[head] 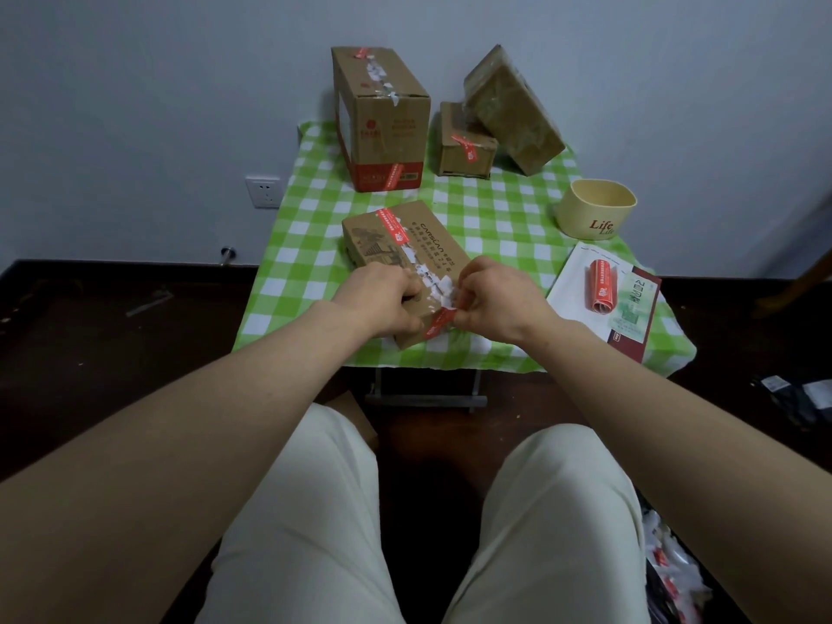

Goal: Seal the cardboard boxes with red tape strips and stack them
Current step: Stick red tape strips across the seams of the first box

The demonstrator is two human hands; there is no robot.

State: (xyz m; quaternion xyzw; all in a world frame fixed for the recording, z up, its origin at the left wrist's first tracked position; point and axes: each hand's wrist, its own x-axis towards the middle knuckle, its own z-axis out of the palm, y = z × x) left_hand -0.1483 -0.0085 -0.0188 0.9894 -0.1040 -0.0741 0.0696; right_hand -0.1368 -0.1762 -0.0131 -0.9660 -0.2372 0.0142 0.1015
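Observation:
A flat brown cardboard box (418, 249) lies on the green checked table near the front edge, with one red tape strip (392, 225) across its far end and torn white paper along its seam. My left hand (382, 297) presses down on the box's near end. My right hand (495, 292) pinches a second red tape strip (439, 321) at the box's near corner. A tall taped box (382, 114) stands at the back. A small box (466, 146) with a red strip sits beside it, and a tape-wrapped box (513, 110) leans on that one.
A bundle of red tape strips (601, 286) lies on a white sheet and a booklet (635, 308) at the right. A cream cup marked "Life" (596, 209) stands behind them. The small table (315, 245) is ringed by dark floor, with scraps at the lower right.

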